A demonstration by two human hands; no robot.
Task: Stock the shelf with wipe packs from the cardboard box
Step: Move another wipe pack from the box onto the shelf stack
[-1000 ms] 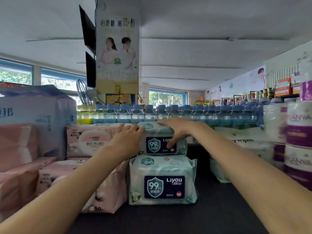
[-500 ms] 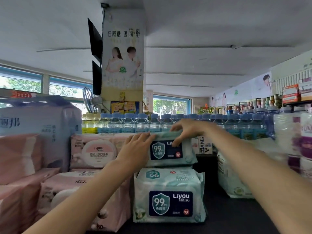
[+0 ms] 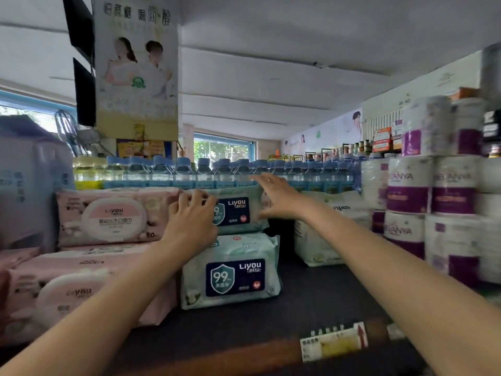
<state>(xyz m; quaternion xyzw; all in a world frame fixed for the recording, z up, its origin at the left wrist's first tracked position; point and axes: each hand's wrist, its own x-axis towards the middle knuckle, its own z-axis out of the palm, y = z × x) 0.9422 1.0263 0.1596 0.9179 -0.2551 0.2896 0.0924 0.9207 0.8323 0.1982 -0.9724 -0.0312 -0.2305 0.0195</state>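
Squaring the soft, light upper wipe pack (image 3: 235,210), left hand (image 3: 193,221) presses its end with curled fingers, right hand (image 3: 276,196) hovers spread; ends offer best hold.

Single head-worn wide-angle view, level with the dark shelf (image 3: 311,308), facing forward, close to the stock

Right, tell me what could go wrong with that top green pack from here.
1. The upper green wipe pack lies on the soft lower green pack, so it may slide or tip as the left hand lets go.
2. The open right hand is close to the water bottles behind and could knock one.
3. Pushing sideways could shift the pink pack beside it.
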